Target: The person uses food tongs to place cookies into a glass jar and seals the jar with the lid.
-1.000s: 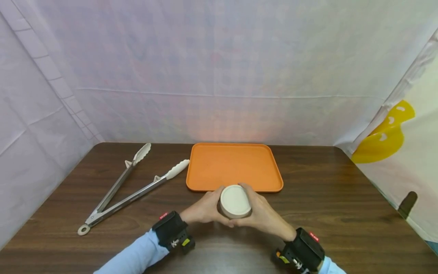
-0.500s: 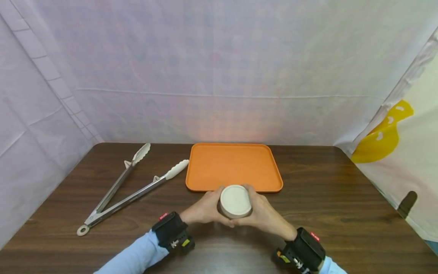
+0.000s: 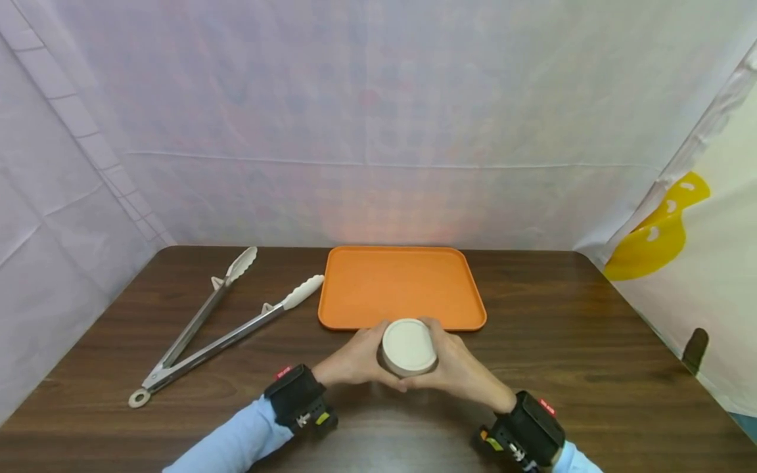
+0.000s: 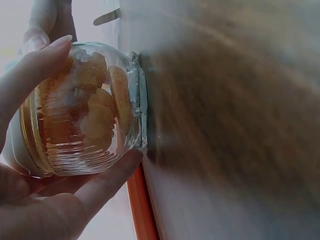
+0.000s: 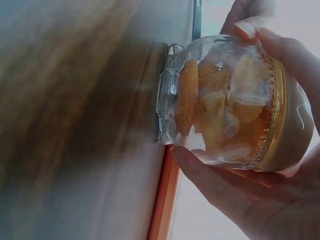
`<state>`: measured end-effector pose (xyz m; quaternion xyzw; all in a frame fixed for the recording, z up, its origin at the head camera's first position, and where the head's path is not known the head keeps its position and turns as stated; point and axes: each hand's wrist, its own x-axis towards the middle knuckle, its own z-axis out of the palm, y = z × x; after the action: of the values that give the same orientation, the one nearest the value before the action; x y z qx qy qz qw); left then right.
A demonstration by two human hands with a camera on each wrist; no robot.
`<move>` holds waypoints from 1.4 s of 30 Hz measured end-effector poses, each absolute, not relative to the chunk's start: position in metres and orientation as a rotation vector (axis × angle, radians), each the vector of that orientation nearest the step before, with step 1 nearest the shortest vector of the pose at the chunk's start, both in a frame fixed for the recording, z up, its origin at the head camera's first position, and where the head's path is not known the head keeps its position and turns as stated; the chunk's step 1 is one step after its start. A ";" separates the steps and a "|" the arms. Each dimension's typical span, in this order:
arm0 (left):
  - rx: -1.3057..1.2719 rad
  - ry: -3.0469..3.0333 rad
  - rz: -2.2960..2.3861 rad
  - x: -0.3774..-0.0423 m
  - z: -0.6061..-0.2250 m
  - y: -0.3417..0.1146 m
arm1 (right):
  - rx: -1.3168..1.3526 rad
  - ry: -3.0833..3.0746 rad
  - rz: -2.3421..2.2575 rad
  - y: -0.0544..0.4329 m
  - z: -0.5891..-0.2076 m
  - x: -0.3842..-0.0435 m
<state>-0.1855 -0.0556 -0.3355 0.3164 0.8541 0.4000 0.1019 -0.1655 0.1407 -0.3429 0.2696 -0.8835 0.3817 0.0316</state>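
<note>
Between both hands is a clear glass jar (image 4: 95,120) with a pale cream lid (image 3: 409,345) and golden-brown pieces (image 5: 212,107) inside. My left hand (image 3: 362,360) wraps its left side, thumb and fingers curved round the glass. From the other side my right hand (image 3: 452,368) grips it the same way, and the two thumbs come together at the near side of the jar. The jar is upright, its footed base right at the tabletop in both wrist views. Just behind it lies an orange tray (image 3: 402,289).
Long metal tongs (image 3: 219,348) with white scalloped tips lie spread on the left of the brown wooden table (image 3: 568,341). White cloth (image 3: 367,118) hangs behind the table and at its sides. A yellow shape (image 3: 650,243) shows on the right-hand cloth.
The whole scene shifts very slightly to the left in the head view. Both hands keep their hold on the jar, with no other visible movement.
</note>
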 end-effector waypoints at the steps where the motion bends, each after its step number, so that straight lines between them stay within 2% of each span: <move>1: 0.936 2.520 1.184 -0.186 -0.336 -0.055 | 0.833 -2.719 1.167 0.142 -0.343 -0.165; 14: 0.964 2.446 1.234 -0.190 -0.333 -0.027 | 0.759 -2.731 1.213 0.172 -0.335 -0.164; 30: 1.164 2.599 1.101 -0.206 -0.325 0.058 | 0.547 -2.736 1.320 0.252 -0.322 -0.163; 38: 1.052 2.617 1.130 -0.226 -0.322 0.096 | 0.528 -2.640 1.371 0.286 -0.327 -0.180; 42: 0.948 2.653 1.159 -0.235 -0.325 0.111 | 0.423 -2.627 1.423 0.292 -0.334 -0.186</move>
<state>-0.2353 0.1106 -0.3250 0.3110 0.8699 0.3799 0.0476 -0.1864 0.2922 -0.3338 0.1400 -0.8690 0.4706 0.0621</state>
